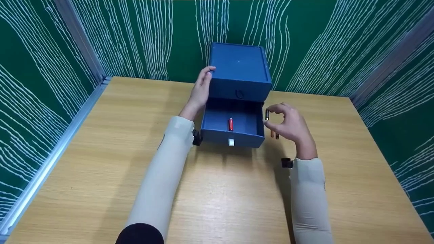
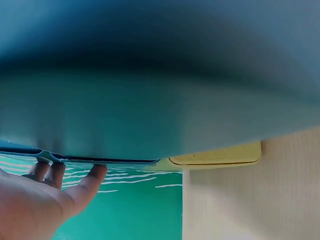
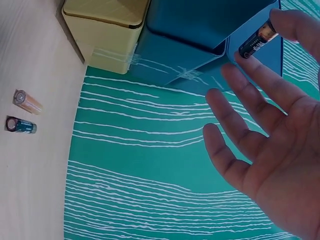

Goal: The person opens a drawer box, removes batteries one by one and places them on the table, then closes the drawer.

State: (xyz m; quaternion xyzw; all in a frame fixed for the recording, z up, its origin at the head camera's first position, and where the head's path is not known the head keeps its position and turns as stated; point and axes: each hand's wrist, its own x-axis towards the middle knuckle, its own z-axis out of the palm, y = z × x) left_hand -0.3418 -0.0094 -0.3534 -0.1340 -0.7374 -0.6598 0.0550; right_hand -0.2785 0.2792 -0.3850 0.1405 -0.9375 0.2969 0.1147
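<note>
A blue drawer unit stands near the back wall, its lower drawer pulled out. Inside that drawer lies a red battery. My left hand rests on the unit's left side, fingertips at the top edge; the left wrist view shows its fingers touching the blue edge. Just right of the drawer, my right hand pinches a black battery between thumb and index finger, the other fingers spread. Below it on the table lie an orange battery and a dark battery.
A yellow section sits beneath the blue drawers. The wooden table extends toward me and to both sides. Green walls with white wavy lines enclose the back and sides. A white pull tab is on the drawer front.
</note>
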